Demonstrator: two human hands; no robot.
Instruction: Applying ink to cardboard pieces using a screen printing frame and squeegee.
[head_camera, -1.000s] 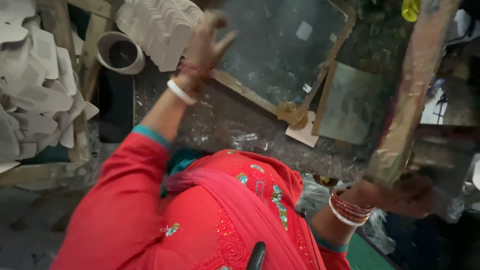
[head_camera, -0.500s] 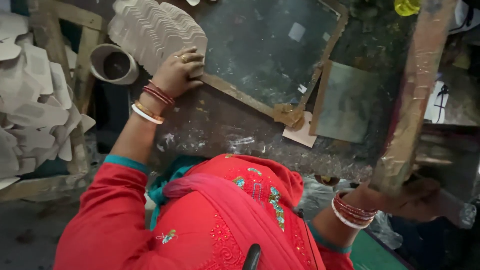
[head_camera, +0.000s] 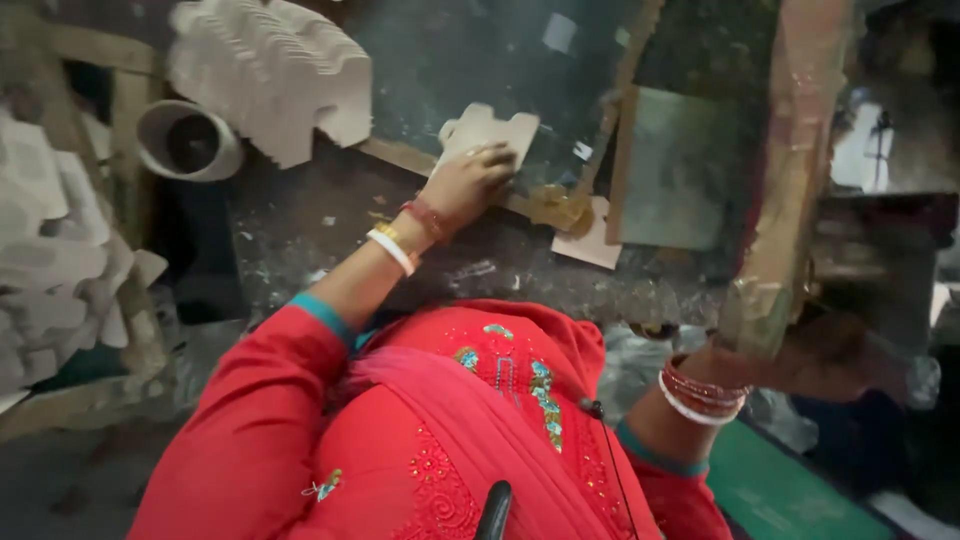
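So the left hand (head_camera: 470, 185) has its fingers closed over one pale die-cut cardboard piece (head_camera: 487, 132), pressing it flat at the lower edge of the dark plate (head_camera: 470, 50) on the desk (head_camera: 300, 220). Just left of it sits a fanned stack of the same cardboard shapes (head_camera: 270, 75), with a round tub (head_camera: 188, 140) beside that. The right hand (head_camera: 810, 355) is wrapped around the bottom of a worn wooden lever (head_camera: 790, 170), gripping it tight. More cutouts (head_camera: 55, 250) are heaped at far left.
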